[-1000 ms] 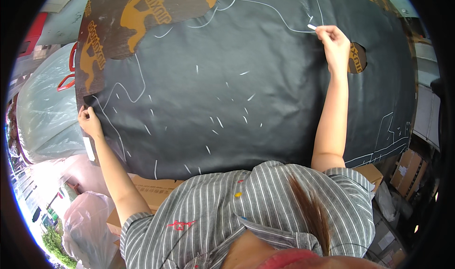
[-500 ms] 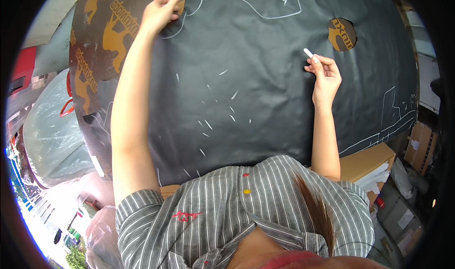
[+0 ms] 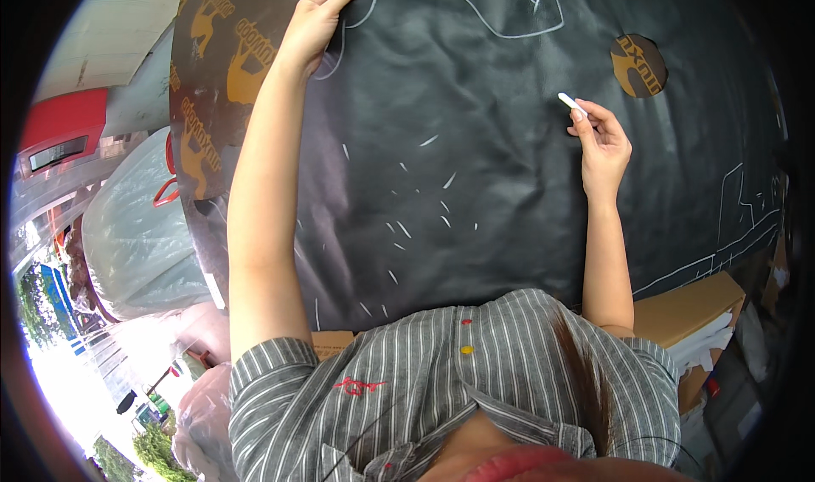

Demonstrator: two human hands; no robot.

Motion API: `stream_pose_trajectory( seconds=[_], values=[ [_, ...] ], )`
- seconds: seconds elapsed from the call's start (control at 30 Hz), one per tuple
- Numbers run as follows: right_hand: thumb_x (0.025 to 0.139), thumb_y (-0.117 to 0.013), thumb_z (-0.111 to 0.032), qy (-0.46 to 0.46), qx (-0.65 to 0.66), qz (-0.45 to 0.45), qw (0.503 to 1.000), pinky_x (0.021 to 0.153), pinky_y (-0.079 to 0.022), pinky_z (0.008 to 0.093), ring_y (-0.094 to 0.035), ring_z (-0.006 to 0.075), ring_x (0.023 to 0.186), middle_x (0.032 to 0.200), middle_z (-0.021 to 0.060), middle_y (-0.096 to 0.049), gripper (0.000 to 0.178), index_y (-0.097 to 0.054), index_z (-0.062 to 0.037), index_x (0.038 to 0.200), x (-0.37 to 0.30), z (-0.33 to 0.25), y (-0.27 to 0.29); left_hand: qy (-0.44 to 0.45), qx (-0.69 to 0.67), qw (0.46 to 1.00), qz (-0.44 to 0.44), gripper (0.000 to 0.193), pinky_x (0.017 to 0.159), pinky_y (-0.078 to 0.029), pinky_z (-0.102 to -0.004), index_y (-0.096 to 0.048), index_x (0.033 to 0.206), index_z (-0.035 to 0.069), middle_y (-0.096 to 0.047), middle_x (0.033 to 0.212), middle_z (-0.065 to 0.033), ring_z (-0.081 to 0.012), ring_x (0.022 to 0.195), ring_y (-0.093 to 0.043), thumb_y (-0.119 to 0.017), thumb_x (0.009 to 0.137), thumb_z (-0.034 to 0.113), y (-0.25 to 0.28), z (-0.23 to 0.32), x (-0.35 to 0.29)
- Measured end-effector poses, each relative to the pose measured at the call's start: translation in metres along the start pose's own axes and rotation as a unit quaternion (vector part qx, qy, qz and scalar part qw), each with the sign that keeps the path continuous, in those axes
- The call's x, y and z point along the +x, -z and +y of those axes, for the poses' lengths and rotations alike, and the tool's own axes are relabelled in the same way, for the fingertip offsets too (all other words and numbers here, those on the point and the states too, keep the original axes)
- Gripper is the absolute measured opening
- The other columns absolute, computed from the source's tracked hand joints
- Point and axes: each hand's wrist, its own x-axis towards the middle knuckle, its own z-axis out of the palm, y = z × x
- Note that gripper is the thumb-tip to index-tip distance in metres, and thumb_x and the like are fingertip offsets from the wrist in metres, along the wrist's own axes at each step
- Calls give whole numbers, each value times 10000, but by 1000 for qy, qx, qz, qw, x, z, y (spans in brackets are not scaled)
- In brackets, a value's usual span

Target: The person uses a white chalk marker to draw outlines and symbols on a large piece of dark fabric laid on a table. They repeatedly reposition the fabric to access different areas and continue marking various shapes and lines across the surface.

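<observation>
The right hand (image 3: 604, 152) pinches a white chalk stick (image 3: 572, 103) between thumb and fingers, the free end of the chalk pointing far and left. The chalk is above the right half of a black leather-like sheet (image 3: 501, 125), left of and nearer than a round hole (image 3: 639, 67) in that sheet; whether it touches the surface cannot be told. The left hand (image 3: 316, 22) is at the far left edge of the sheet, thumb stretched out to the right, and pinches a bit of the dark edge; its fingers are partly hidden.

The sheet lies over a brown board (image 3: 244, 66) printed with tan figures, which shows along the left side and through the hole. A curving chalk line (image 3: 501, 35) runs along the far part of the sheet, from beside the left hand toward the right. Short chalk strokes (image 3: 403, 230) are scattered across its middle, and straighter drawn lines stand at the near right.

The person wears a grey striped shirt (image 3: 441, 372). A cardboard box (image 3: 688, 308) sits at the near right, below the sheet's edge. On the left are a bundle in clear plastic (image 3: 136, 227), with a red handle (image 3: 165, 191) beside the board, and a pinkish plastic bag (image 3: 204, 422) nearer.
</observation>
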Motion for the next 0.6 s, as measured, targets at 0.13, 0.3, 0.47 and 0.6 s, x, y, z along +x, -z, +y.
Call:
stream_pose_trajectory(
  seconds=[0.13, 0.3, 0.47, 0.6],
  values=[
    [940, -707, -45, 1, -7, 1, 1000, 758, -580, 254, -653, 101, 854, 939, 62, -692, 194, -694, 46, 1111, 1, 4, 5, -23, 22, 999, 2, 207, 765, -489, -201, -708, 993, 66, -708, 922, 26, -34, 833, -633, -693, 975, 272, -5, -2, 4],
    [928, -709, -22, -14, 63, 1, 998, 779, -601, 280, -659, 114, 845, 935, 74, -678, 191, -671, 61, 1095, 6, -2, 5, -44, 95, 994, 17, 199, 784, -432, -201, -724, 955, 87, -683, 859, 59, -23, 829, -586, -694, 972, 284, 34, -27, 10],
    [943, -707, -74, -32, 25, 35, 999, 763, -598, 276, -667, 118, 859, 940, 77, -683, 183, -673, 44, 1080, -1, -3, 28, -71, 165, 982, 52, 428, 1086, -363, -279, -659, 1305, 66, -659, 1296, -54, -144, 1264, -553, -630, 996, 362, 25, -11, -35],
    [966, -691, -107, 19, -53, 77, 995, 793, -566, 255, -664, 109, 896, 967, 64, -692, 171, -676, 33, 1064, -17, 3, 59, -129, 261, 942, 165, 389, 1004, -462, -292, -672, 1259, 25, -693, 1225, -127, -173, 1125, -644, -647, 984, 299, 45, -26, -103]
  ],
)
